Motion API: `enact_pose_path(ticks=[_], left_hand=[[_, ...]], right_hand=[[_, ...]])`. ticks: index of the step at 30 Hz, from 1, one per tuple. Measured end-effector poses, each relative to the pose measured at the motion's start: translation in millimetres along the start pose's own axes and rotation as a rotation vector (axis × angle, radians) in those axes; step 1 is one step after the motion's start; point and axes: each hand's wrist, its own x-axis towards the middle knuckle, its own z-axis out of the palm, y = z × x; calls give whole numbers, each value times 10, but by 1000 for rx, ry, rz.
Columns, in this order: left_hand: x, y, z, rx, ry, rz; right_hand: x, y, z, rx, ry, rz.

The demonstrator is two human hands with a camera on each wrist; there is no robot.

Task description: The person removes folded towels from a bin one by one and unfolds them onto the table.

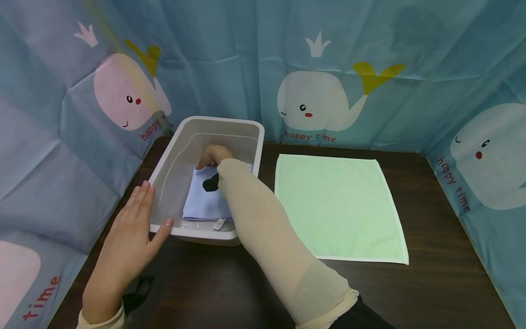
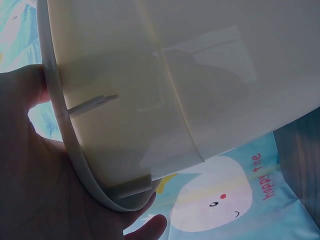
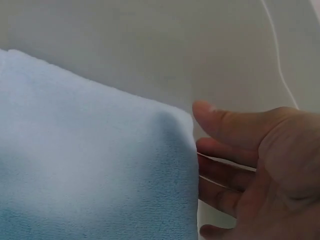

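Note:
A folded light-blue towel (image 1: 205,198) lies flat inside a grey-white plastic bin (image 1: 222,120), a small white tag (image 1: 219,224) showing at its near edge. My right hand (image 1: 214,153) reaches down into the bin at the towel's far edge. In the right wrist view, the thumb and fingers of that hand (image 3: 245,160) sit right beside a corner of the blue towel (image 3: 90,165), not curled round it. My left hand (image 1: 123,242) rests with extended fingers on the bin's near-left rim. The left wrist view shows the outer wall of the bin (image 2: 125,65) beside this hand (image 2: 45,170).
A light-green towel (image 1: 337,205) is spread flat on the dark wooden table (image 1: 197,292), right of the bin. A blue curtain (image 1: 230,59) with whale prints surrounds the table at the back and sides. My right forearm crosses the bin's near-right corner.

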Motion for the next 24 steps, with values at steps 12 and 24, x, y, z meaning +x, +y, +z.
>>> enact_pose_path(ticks=[12,24], left_hand=[[12,-5,-9,-2,3,-6],[0,-1,-6,-4,0,-16]], right_hand=[[-23,-80,-45,84,-128,31],[-77,-52,-15,100,-148,-33]])
